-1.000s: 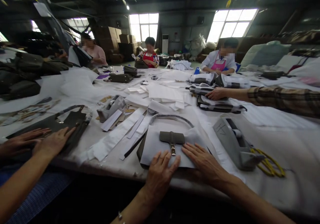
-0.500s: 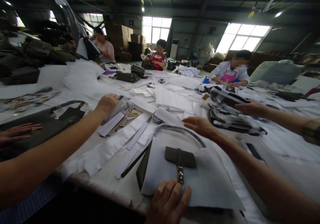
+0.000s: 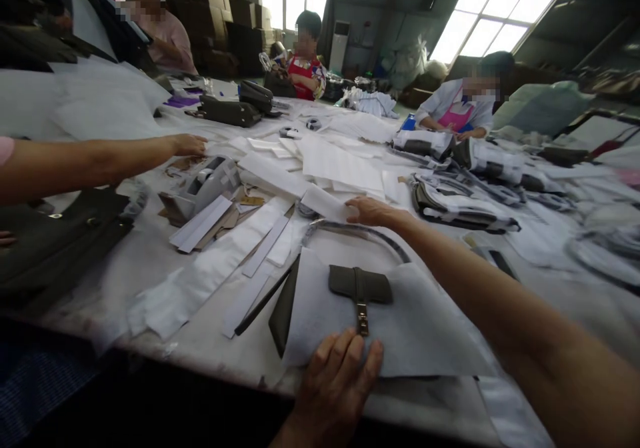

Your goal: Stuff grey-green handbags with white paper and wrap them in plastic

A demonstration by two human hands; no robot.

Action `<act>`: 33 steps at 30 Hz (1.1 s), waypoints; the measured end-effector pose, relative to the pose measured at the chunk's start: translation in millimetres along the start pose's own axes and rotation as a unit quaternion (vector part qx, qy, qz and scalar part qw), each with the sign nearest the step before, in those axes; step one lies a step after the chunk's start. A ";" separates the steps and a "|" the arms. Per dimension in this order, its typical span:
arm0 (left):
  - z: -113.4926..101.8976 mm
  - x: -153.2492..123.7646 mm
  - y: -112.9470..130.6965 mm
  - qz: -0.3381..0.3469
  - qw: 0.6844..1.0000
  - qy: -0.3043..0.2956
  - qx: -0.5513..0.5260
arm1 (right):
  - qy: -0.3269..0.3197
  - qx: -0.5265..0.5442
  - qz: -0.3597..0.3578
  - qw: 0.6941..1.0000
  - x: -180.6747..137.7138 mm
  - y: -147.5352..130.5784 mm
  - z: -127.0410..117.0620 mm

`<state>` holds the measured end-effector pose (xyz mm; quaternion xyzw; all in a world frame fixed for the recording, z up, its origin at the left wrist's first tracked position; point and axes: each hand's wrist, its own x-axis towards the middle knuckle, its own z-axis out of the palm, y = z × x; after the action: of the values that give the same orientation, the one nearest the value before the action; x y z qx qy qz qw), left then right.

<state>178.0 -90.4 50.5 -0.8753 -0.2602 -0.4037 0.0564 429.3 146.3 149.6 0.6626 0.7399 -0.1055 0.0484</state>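
Observation:
An olive handbag lies near the table's front edge, wrapped in a white sheet (image 3: 420, 328); only its flap with a metal clasp (image 3: 360, 287) and its curved handle (image 3: 360, 231) show. My left hand (image 3: 337, 381) presses flat on the sheet's near edge just below the clasp, fingers spread. My right hand (image 3: 369, 212) is stretched out past the handle, its fingers curled on the end of a folded white paper strip (image 3: 325, 203).
A co-worker's arm (image 3: 100, 161) reaches in from the left, above a grey tape dispenser (image 3: 203, 188). A dark bag (image 3: 55, 241) lies at the left; loose white strips (image 3: 255, 241) lie beside my bag. Wrapped bags (image 3: 460, 211) are piled at the right. Three people sit along the far side.
My right hand left the bag's front and reached forward onto the white strip. My left hand stayed on the sheet. The co-worker's hand moved from the tape dispenser farther across the table.

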 end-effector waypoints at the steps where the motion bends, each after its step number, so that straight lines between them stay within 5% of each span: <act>1: 0.5 0.7 0.0 0.002 1.000 0.009 0.000 | -0.004 -0.001 -0.001 1.000 -5.8 1.8 2.6; 9: 12.1 1.8 -1.6 0.006 0.997 0.081 0.019 | 0.049 -0.004 0.079 0.996 0.4 -2.8 9.0; 17: 5.4 -1.8 -0.5 -0.002 1.000 0.022 -0.008 | 0.142 0.022 0.087 0.986 -1.1 -24.2 4.9; 23: 0.7 -1.4 1.5 -0.010 1.000 -0.022 -0.011 | 0.381 0.175 -0.073 0.905 -90.7 -40.5 -34.4; 27: -2.1 1.2 2.2 -0.005 0.999 -0.034 -0.003 | 0.285 0.098 -0.112 0.947 -174.1 -63.7 -17.0; 33: -4.4 2.4 2.8 0.007 0.999 -0.042 0.020 | 0.212 -0.077 -0.162 0.961 -242.5 -89.2 59.2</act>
<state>177.8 -93.2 55.5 -0.8920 -0.2646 -0.3605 0.0656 365.3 -111.0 151.5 0.5352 0.8367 0.0880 -0.0760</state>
